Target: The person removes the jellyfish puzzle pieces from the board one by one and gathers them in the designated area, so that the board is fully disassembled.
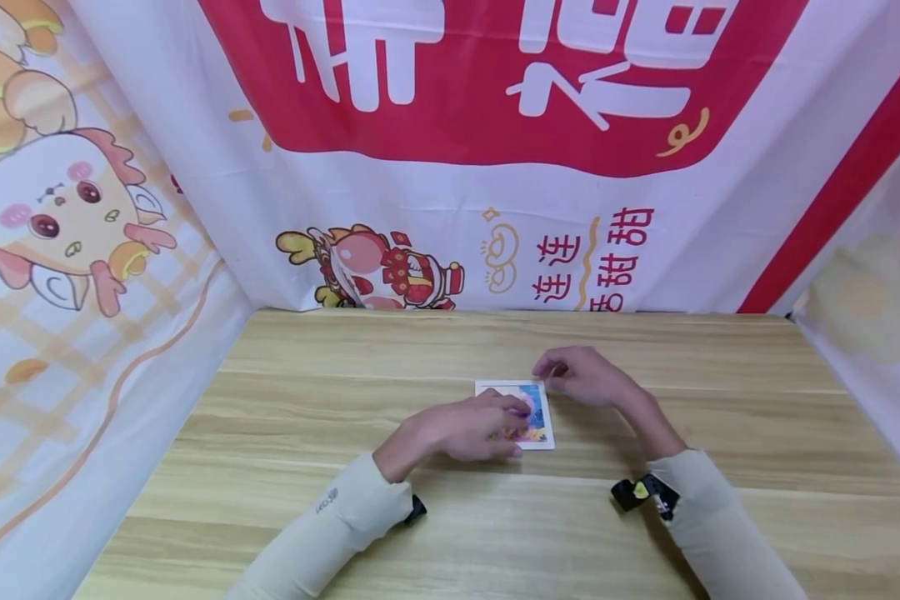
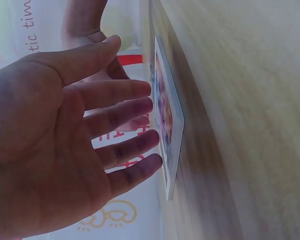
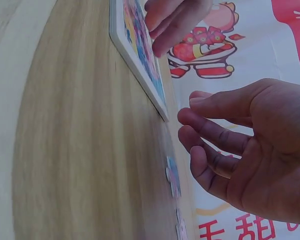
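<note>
A small square picture puzzle (image 1: 537, 414) in blue, pink and yellow lies flat on the table, with a white border around it. My left hand (image 1: 474, 427) is over its left part, fingers spread and nearly straight; in the left wrist view the fingertips come close to the picture, and contact cannot be told. Just off the far right corner is my right hand (image 1: 587, 377), its fingers loosely curled with nothing visible between them. Beneath that hand, the right wrist view shows a bluish jigsaw piece (image 3: 173, 176) and another piece (image 3: 181, 229) lying on the wood.
The wood-grain table (image 1: 330, 375) meets a hanging printed cloth (image 1: 420, 183) at its back edge. More printed cloth (image 1: 120, 333) closes off the left side. Black devices sit at both wrists, including a right wrist device (image 1: 645, 493).
</note>
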Tool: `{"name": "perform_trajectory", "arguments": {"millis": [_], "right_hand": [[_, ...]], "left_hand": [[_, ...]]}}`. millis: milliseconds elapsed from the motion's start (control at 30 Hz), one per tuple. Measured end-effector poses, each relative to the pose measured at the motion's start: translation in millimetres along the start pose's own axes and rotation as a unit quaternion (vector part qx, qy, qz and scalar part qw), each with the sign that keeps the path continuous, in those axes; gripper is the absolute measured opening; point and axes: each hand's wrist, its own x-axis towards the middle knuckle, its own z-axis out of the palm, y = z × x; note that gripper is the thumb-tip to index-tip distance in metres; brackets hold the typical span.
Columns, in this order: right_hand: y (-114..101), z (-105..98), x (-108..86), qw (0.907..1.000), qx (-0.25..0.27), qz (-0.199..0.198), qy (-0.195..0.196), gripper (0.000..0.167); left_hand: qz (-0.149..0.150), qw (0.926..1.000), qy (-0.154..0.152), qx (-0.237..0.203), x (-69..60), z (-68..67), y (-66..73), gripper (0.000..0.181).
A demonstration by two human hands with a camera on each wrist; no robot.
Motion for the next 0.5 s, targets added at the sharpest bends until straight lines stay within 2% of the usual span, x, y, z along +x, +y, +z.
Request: {"name": "perform_trajectory", "arguments": {"millis": [233,500], "right_hand": [[-6.0,4.3,3.9,0.9995,0.005,-0.007,-0.03,0.021],[-8.6,9.0,3.7,0.9993,-0.018,-0.011,-0.031,0.022]], "left_hand": [[-0.018,0.9997,-0.015,-0.009,0.1,0.6,-0.3,0.046],[-0.019,0.9995,-0.017,-0.018,-0.2,2.0,-4.9,0.049]]}}
